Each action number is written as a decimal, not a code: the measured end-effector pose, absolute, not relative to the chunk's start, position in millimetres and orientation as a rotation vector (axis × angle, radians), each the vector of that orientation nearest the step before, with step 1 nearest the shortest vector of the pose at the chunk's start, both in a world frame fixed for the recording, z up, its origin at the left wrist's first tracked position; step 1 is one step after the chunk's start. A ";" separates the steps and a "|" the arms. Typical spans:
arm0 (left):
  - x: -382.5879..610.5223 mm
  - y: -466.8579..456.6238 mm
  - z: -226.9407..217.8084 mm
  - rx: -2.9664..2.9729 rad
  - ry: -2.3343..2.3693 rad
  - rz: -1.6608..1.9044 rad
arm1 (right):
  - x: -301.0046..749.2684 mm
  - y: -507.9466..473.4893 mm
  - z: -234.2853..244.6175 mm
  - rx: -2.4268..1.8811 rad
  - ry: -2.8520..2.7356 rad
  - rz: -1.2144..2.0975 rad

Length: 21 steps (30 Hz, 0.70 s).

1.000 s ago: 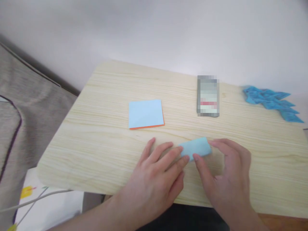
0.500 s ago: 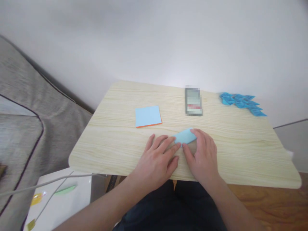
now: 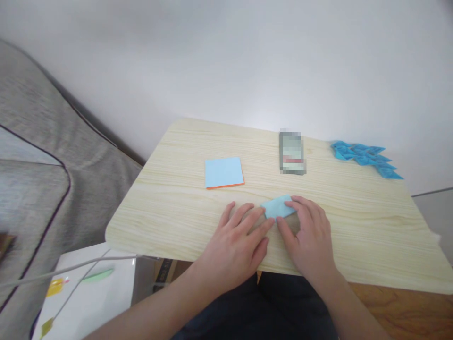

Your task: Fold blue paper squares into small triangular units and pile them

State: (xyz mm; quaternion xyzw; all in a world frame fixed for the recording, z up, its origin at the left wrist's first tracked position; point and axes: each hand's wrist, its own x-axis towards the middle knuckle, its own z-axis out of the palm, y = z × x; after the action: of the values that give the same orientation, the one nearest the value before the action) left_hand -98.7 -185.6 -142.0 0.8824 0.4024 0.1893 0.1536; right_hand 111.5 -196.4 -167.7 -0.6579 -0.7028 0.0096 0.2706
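A small folded light-blue paper (image 3: 276, 208) lies on the pale wooden table (image 3: 170, 208) near its front edge. My left hand (image 3: 236, 245) rests flat on the table, fingers stretched out, with the fingertips at the paper's left end. My right hand (image 3: 308, 236) pinches the paper's right part between thumb and fingers, pressing it down onto the table.
A pad of light-blue square sheets with an orange bottom (image 3: 223, 173) lies behind my hands. A phone (image 3: 292, 153) lies further right, and several folded blue paper pieces (image 3: 364, 156) sit at the far right corner. A grey sofa (image 3: 42, 156) stands left of the table.
The view pulled back and shifted, so the table looks smaller. My hands stayed on the folded paper, and the right fingers moved further over it.
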 end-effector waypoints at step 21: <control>-104.7 -176.8 -159.8 2.504 1.090 0.530 | 117.6 -192.1 -162.6 -1.838 -1.958 0.163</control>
State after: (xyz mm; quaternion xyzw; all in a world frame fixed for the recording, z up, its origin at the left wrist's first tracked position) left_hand -104.7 -176.8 -159.8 0.8856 0.3855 0.1874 0.1789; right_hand 117.6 -192.1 -162.6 -0.6657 -0.7094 0.0590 0.2237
